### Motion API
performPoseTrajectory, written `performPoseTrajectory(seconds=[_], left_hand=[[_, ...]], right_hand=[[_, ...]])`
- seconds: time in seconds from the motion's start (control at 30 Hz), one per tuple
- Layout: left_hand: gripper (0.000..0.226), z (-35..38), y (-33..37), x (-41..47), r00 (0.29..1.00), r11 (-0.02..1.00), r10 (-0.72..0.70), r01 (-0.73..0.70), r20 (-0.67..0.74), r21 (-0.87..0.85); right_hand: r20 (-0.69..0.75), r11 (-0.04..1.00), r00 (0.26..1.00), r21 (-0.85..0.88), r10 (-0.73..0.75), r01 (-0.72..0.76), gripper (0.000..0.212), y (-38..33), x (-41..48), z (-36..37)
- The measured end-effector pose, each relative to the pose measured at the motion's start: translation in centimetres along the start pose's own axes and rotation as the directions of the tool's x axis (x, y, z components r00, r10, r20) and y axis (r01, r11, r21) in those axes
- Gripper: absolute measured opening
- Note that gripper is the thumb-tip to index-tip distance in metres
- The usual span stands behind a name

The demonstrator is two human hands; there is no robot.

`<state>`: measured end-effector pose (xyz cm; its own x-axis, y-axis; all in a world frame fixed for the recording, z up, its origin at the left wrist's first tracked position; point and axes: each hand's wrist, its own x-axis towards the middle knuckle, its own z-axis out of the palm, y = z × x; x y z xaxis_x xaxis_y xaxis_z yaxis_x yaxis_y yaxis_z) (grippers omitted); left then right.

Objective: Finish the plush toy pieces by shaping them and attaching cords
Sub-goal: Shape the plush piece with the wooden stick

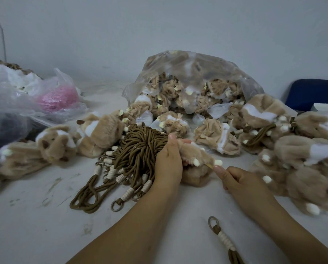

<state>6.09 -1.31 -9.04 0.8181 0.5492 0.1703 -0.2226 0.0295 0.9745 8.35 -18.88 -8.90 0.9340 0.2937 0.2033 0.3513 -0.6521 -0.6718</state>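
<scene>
My left hand [168, 161] grips a tan plush toy piece [194, 159] with small white tips, held just above the table. My right hand [239, 180] pinches a thin pale stick [209, 165] whose tip meets the plush beside a white tip [218, 162]. A bundle of brown cords [138, 149] with white wrapped ends and metal rings lies just left of my left hand. One single cord with a ring [223, 239] lies on the table near my right forearm.
A clear plastic bag [193, 73] of inside-out plush pieces spills open behind. Finished tan plush toys lie at the left [56, 143] and right [302, 155]. Plastic bags with pink material [58, 98] sit far left. A blue object [313, 92] stands at the right.
</scene>
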Motion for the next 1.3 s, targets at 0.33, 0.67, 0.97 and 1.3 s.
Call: performPoseTrajectory(seconds=[0.33,0.67,0.97,1.3], left_hand=[[0.058,-0.8,0.7,0.6,0.927,0.821,-0.239,0.352,0.289,-0.45],[0.049,-1.2,1.5,0.3,0.83,0.555,-0.182,0.529,0.528,-0.642],[0.049,-1.7,2.2,0.0,0.81,0.61,-0.169,0.534,0.562,-0.585],[0.064,-0.1,1.6,-0.3,0.963,0.927,-0.15,0.216,0.224,-0.306]], right_hand=[[-0.007,0.998,0.999,0.047,-0.04,0.04,0.066,0.5,0.2,-0.2],[0.067,0.998,0.997,0.052,-0.024,0.021,0.062,0.6,0.3,-0.5],[0.07,0.993,0.991,0.024,-0.119,0.117,0.043,1.0,0.4,-0.2],[-0.039,0.992,0.994,-0.066,-0.106,0.103,0.064,0.0,-0.1,0.2]])
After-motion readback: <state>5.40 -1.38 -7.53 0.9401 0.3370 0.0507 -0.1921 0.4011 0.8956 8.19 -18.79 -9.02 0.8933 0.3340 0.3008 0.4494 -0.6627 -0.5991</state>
